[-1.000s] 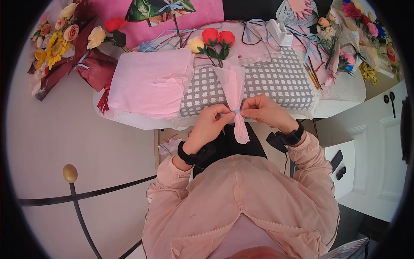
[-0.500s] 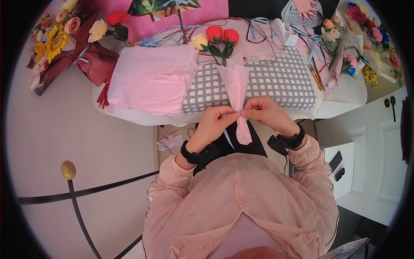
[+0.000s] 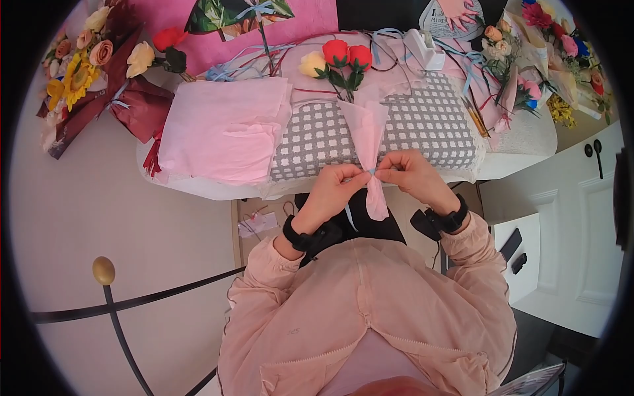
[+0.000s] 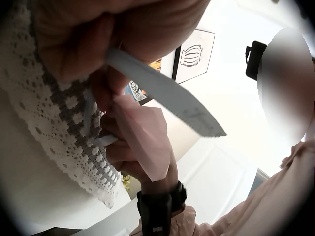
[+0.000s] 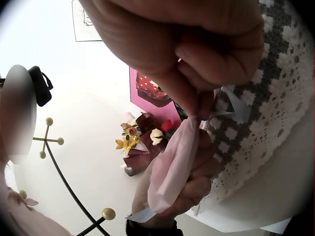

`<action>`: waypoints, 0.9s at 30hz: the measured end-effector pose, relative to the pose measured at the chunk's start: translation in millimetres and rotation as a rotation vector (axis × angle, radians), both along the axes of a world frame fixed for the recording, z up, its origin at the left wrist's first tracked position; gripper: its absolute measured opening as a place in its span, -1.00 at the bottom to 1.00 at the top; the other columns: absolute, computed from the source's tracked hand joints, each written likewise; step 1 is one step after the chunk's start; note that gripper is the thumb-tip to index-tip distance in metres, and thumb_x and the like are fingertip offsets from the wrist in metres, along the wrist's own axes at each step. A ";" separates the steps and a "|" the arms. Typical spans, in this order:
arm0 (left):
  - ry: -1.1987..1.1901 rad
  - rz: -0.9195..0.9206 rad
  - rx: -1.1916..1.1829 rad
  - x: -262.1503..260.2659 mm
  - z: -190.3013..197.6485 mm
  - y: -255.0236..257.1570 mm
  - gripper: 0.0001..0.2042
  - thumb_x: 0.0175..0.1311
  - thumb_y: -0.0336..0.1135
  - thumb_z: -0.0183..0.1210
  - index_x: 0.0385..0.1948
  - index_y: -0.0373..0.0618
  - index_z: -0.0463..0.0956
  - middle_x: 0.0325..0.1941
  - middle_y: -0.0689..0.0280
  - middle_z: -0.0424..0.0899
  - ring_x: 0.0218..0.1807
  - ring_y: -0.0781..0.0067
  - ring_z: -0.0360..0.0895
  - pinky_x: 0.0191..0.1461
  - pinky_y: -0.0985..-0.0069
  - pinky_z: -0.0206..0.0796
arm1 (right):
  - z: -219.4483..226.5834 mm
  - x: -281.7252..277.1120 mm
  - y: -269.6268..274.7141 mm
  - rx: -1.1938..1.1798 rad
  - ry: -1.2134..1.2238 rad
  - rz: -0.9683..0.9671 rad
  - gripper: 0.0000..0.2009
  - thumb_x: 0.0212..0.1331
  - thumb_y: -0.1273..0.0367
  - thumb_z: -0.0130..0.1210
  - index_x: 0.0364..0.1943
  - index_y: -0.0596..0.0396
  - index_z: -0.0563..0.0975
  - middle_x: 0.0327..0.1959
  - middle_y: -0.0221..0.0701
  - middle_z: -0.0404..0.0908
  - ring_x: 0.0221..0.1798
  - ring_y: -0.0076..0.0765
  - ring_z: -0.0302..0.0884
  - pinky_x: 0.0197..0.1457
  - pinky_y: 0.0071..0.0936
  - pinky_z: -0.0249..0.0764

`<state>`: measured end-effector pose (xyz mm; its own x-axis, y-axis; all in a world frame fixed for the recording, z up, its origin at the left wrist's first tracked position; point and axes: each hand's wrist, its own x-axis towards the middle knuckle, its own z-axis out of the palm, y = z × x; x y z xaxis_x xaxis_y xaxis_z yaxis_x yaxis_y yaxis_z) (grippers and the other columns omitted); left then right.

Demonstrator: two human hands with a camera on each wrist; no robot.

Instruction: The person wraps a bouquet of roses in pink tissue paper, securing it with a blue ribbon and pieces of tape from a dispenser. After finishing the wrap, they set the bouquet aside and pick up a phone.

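The pink paper wrap lies on the grey-and-white checked cloth with its pinched neck right between the two hands, its tail hanging off the table edge toward the person. Three roses, two red and one cream, stick out of its wide end, beyond the fingertips. A pale blue ribbon circles the neck. The left hand pinches one strand of it between thumb and forefinger, and the right hand pinches the other side, both close against the paper.

By my reading, the wrapping is finished and the ribbon is already round the neck; the tie itself seems to be under way. Whether a knot has closed is hard to tell, as the fingers cover that spot. A bow and trimming of the loose end look still to come.

Left of the left hand lies a stack of pink tissue sheets; farther out, a dark red bouquet.
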<state>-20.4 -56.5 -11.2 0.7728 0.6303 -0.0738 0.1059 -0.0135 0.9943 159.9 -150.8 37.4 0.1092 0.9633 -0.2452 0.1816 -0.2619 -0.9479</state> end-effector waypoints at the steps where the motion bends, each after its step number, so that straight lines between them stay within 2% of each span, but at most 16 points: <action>1: 0.004 0.000 -0.023 -1.8 0.7 -0.5 -0.78 0.28 -0.30 0.20 -0.42 -0.32 0.60 -0.54 0.52 0.55 -0.45 0.79 0.33 -0.40 0.68 0.19 | 0.4 -0.6 0.3 -0.014 0.018 0.000 -0.86 0.16 0.40 0.18 -0.46 0.18 0.57 -0.60 -0.66 0.41 -0.53 -0.78 0.18 -0.51 -0.66 0.09; 4: 0.002 0.012 -0.187 -5.9 1.3 1.8 -0.79 0.28 -0.30 0.21 -0.44 -0.29 0.61 -0.54 0.54 0.55 -0.46 0.80 0.32 -0.41 0.70 0.17 | 1.0 -1.1 3.3 -0.032 0.064 0.002 -0.86 0.17 0.41 0.17 -0.47 0.17 0.55 -0.60 -0.67 0.39 -0.53 -0.79 0.18 -0.51 -0.67 0.07; 7: -0.038 0.000 -0.250 -9.7 -3.0 5.6 -0.81 0.27 -0.32 0.22 -0.45 -0.26 0.62 -0.54 0.55 0.54 -0.48 0.81 0.31 -0.43 0.72 0.16 | -5.4 -0.9 4.5 -0.007 0.080 0.008 -0.87 0.19 0.41 0.16 -0.47 0.14 0.54 -0.64 -0.70 0.35 -0.57 -0.80 0.14 -0.55 -0.67 0.02; 10: -0.082 0.030 -0.305 -5.4 -3.2 1.9 -0.86 0.30 -0.33 0.21 -0.41 -0.19 0.60 -0.69 0.62 0.35 -0.71 0.87 0.04 -0.66 0.72 -0.24 | -14.2 0.0 4.7 0.033 0.047 0.003 -0.88 0.20 0.41 0.16 -0.46 0.10 0.53 -0.69 -0.73 0.29 -0.64 -0.81 0.08 -0.61 -0.66 -0.04; 13: -0.030 -0.009 -0.299 -8.6 6.2 4.8 -0.84 0.27 -0.33 0.23 -0.38 -0.25 0.66 -0.53 0.57 0.55 -0.49 0.82 0.30 -0.45 0.74 0.12 | -17.6 -0.2 5.8 0.040 0.000 -0.007 -0.87 0.19 0.41 0.16 -0.47 0.14 0.53 -0.67 -0.71 0.31 -0.60 -0.81 0.10 -0.57 -0.65 0.00; 16: 0.016 -0.006 -0.276 -7.2 10.6 4.4 -0.84 0.28 -0.32 0.23 -0.34 -0.23 0.66 -0.57 0.59 0.50 -0.58 0.84 0.22 -0.55 0.74 -0.01 | -18.6 1.8 6.3 0.052 -0.021 0.024 -0.86 0.17 0.43 0.15 -0.49 0.19 0.54 -0.63 -0.66 0.37 -0.55 -0.78 0.15 -0.52 -0.65 0.07; 18: 0.016 -0.016 -0.348 -7.7 8.6 5.8 -0.84 0.28 -0.32 0.23 -0.33 -0.23 0.66 -0.61 0.61 0.43 -0.64 0.85 0.13 -0.60 0.72 -0.12 | -20.2 4.3 5.2 0.068 -0.003 0.041 -0.87 0.16 0.44 0.15 -0.48 0.21 0.55 -0.63 -0.64 0.39 -0.54 -0.76 0.18 -0.51 -0.64 0.11; 22: 0.037 -0.006 -0.437 -8.2 8.7 4.7 -0.84 0.29 -0.33 0.22 -0.31 -0.24 0.65 -0.68 0.64 0.29 -0.72 0.86 0.00 -0.67 0.68 -0.28 | 17.7 25.7 -4.8 0.019 -0.171 0.142 -0.89 0.12 0.44 0.17 -0.44 0.24 0.58 -0.61 -0.59 0.45 -0.50 -0.73 0.26 -0.46 -0.62 0.20; 24: 0.020 -0.012 -0.469 -9.3 6.5 5.0 -0.84 0.29 -0.32 0.21 -0.30 -0.25 0.64 -0.68 0.64 0.28 -0.71 0.85 -0.01 -0.66 0.68 -0.28 | 28.4 46.6 -9.1 0.009 -0.285 0.169 -0.90 0.11 0.46 0.19 -0.41 0.24 0.59 -0.61 -0.58 0.48 -0.47 -0.72 0.30 -0.45 -0.61 0.23; 27: -0.002 -0.020 -0.519 -9.6 4.6 5.6 -0.83 0.30 -0.32 0.20 -0.29 -0.25 0.64 -0.67 0.64 0.28 -0.71 0.85 -0.02 -0.65 0.68 -0.28 | 37.9 74.0 -10.7 0.092 -0.317 0.102 -0.92 0.10 0.50 0.18 -0.34 0.23 0.60 -0.56 -0.55 0.49 -0.49 -0.69 0.29 -0.45 -0.61 0.23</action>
<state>-30.0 -50.9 -6.7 0.7850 0.4959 -0.3714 0.1092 0.4793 0.8708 233.9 -161.6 75.3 0.0678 0.9896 -0.1265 0.4916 -0.1435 -0.8589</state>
